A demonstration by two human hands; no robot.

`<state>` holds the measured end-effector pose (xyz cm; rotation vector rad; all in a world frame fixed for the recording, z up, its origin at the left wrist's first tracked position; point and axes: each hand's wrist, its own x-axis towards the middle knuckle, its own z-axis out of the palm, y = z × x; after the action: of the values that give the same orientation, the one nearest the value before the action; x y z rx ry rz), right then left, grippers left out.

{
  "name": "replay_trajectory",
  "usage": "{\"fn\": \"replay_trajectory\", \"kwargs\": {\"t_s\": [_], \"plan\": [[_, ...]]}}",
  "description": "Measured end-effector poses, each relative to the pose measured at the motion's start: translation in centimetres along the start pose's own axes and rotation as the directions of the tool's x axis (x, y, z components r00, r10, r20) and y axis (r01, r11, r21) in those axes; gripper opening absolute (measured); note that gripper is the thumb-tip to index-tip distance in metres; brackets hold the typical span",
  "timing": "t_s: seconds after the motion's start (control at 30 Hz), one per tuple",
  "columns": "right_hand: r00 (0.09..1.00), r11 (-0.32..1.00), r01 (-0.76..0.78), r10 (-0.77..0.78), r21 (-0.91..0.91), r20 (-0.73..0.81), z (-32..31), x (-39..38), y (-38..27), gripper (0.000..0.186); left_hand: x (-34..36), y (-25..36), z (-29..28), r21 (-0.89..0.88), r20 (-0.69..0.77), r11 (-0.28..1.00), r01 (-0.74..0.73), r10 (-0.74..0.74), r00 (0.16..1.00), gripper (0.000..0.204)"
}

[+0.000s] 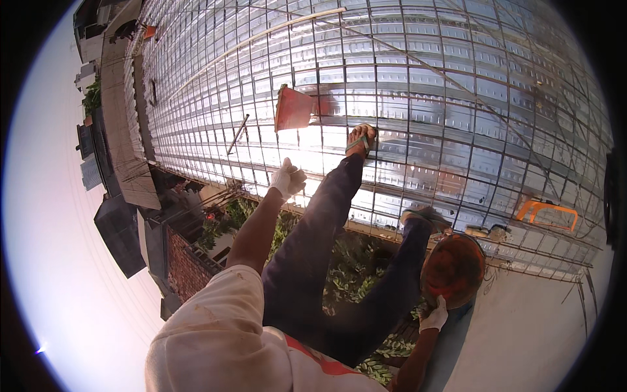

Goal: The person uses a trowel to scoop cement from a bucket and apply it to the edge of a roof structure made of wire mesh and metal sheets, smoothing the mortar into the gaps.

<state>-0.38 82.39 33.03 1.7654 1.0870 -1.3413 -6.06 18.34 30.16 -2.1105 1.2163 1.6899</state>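
Note:
My right hand (434, 316), in a white glove, grips the near rim of a dirty red bucket (453, 271). The bucket hangs beside my right foot, just off the deck's edge, with its round mouth toward me. At the left, my gloved left hand (287, 180) is held out over the near edge of the metal deck. Its fingers are loosely bent and apart from the thumb, and nothing shows in it. Beyond that hand, a second red bucket (294, 109) sits on the steel bar mesh (408, 111), away from both hands.
My sandalled feet stand on the mesh over shiny ribbed decking (444, 157). An orange-framed hacksaw (548, 214) lies at the right. A short bar (238, 134) and a long pale strip (261, 34) rest on the mesh. Beneath me, the edge drops toward leafy plants (353, 271).

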Motion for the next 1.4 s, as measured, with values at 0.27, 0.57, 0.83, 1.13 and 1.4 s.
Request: {"fn": "replay_trajectory", "kwargs": {"t_s": [0.27,0.57,0.83,1.13,1.4], "plan": [[0.921,0.849,0.304,-0.377,-0.432,-0.093,14.3,-2.3,-0.4,0.026,15.2,8.2,-2.2,-0.632,0.046,0.769,0.101,-0.093,0.995,0.052],[0.944,0.681,0.328,-0.258,-0.654,0.204,36.2,-11.7,-3.8,0.027,31.5,8.9,-7.1,-0.955,0.035,0.282,0.088,-0.186,0.982,0.032],[0.868,0.583,0.491,-0.257,-0.648,0.426,47.4,-20.5,-3.9,0.023,20.7,9.3,-4.6,-0.631,-0.438,0.678,-0.378,0.090,0.894,0.034],[0.638,0.491,0.718,-0.182,-0.493,0.748,52.8,-33.1,-6.4,0.034,-6.2,14.3,-4.8,-0.499,0.038,0.849,-0.175,0.223,0.974,0.028],[0.391,-0.219,0.825,-0.443,-0.520,0.807,49.3,-36.4,-13.0,0.057,-17.3,18.1,-0.8,-0.663,0.233,0.714,-0.224,0.481,0.845,0.013]]}}
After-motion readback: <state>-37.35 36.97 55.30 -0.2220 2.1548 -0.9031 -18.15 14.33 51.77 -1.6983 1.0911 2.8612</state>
